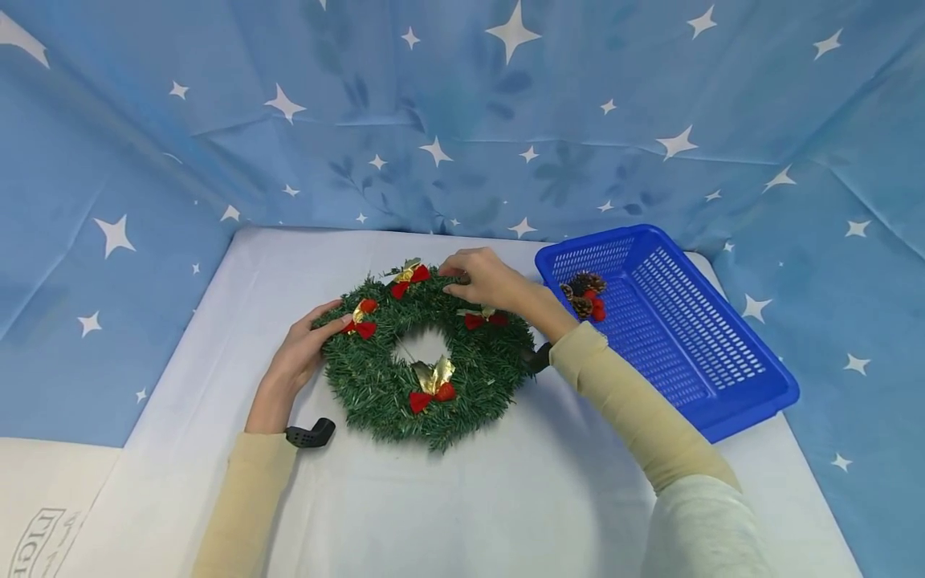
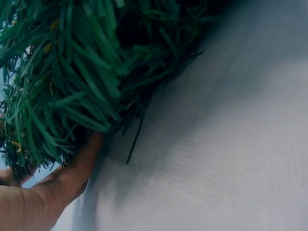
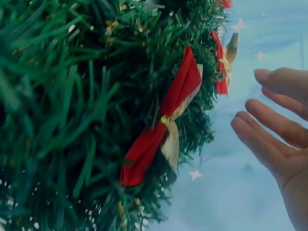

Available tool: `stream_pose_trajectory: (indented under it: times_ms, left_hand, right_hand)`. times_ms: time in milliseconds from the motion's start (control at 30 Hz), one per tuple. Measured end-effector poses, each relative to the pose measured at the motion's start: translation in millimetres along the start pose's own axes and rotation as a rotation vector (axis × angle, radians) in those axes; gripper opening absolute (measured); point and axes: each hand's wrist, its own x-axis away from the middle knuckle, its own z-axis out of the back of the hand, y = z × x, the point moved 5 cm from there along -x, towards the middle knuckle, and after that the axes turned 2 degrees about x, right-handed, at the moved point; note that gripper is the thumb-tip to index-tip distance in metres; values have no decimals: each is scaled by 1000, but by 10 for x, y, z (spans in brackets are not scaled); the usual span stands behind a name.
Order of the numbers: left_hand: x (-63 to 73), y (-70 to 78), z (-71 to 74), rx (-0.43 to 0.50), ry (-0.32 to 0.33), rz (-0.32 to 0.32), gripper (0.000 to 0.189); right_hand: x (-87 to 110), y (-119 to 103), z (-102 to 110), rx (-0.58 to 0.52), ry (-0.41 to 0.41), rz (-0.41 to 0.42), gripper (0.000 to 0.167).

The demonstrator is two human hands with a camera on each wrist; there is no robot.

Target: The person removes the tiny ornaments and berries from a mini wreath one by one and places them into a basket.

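A green wreath (image 1: 473, 409) lies on the white-covered table, trimmed with several red bows and gold leaves. My left hand (image 1: 298, 349) grips its left edge, the thumb on top beside a red bow (image 1: 359, 328). In the left wrist view, fingers (image 2: 79, 168) curl round the wreath's outer side, their tips hidden by green needles. Over the far right part of the wreath is my right hand (image 1: 487, 277), fingers loosely bent and holding nothing. The right wrist view has that hand (image 3: 284, 125) apart from a red-and-gold bow (image 3: 163, 120) fixed on the wreath.
To the right stands a blue perforated basket (image 1: 751, 385). Brown pine cones (image 1: 581, 305) with red berries (image 1: 596, 308) are at its left side. Blue star-patterned cloth (image 1: 462, 120) hangs behind and at both sides of the table.
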Motion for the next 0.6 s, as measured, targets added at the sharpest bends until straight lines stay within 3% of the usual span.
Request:
stream_pose_trajectory:
  times_ms: [600]
  left_hand:
    - [10,37,-2,-4,0,6,68]
  right_hand:
    - [-322,-258,-198,-56,-109,24,29]
